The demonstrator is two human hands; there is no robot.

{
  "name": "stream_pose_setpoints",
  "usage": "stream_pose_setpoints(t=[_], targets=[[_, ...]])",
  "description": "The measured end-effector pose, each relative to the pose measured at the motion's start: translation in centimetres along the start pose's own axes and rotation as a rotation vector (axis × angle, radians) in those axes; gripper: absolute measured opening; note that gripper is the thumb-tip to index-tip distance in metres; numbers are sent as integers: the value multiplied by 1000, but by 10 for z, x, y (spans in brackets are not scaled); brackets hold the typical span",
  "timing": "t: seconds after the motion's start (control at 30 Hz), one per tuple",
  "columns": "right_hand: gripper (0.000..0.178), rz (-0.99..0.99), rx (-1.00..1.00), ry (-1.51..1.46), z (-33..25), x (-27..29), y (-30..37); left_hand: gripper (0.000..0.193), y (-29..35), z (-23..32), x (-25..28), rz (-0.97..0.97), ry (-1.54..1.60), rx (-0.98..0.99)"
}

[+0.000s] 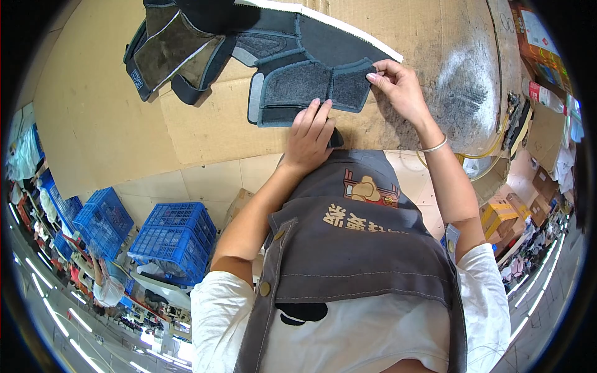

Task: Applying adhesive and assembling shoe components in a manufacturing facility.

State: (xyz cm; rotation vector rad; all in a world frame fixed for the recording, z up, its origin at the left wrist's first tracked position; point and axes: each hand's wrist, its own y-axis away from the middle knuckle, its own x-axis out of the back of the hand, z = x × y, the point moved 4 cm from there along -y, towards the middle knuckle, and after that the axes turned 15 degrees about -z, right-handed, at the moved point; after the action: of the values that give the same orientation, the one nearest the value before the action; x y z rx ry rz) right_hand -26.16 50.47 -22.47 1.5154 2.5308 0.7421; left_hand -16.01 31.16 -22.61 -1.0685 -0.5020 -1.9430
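A dark grey, felt-like fabric brace panel [295, 87] with grey-blue bound edges lies on the table in front of me. My right hand [398, 88] pinches its upper right corner between thumb and fingertips. The extended fingers of my left hand [309, 133] rest on the panel's lower edge; the left thumb is hidden. Under that hand, a black strap end [336, 138] sticks out at the table's near edge. Behind the panel stretches a black fabric piece [339, 40] with a white border. Farther left lies an olive-brown and black brace [177, 53] with straps.
Cardboard covers the table [205, 133], with dark and white smudges at right. Blue plastic crates [173, 239] stand on the floor to my left. Boxes [500, 214] and a yellow tube [500, 133] are at right. A person [109, 289] appears far left.
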Motion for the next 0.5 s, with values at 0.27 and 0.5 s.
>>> stream_pose_setpoints(t=[0.27,0.5], targets=[[21,14,6,28,7,1,-1,54,-2,2,1,-10,-46,-2],[21,8,11,16,3,0,1,53,-1,2,0,-7,-61,-7]])
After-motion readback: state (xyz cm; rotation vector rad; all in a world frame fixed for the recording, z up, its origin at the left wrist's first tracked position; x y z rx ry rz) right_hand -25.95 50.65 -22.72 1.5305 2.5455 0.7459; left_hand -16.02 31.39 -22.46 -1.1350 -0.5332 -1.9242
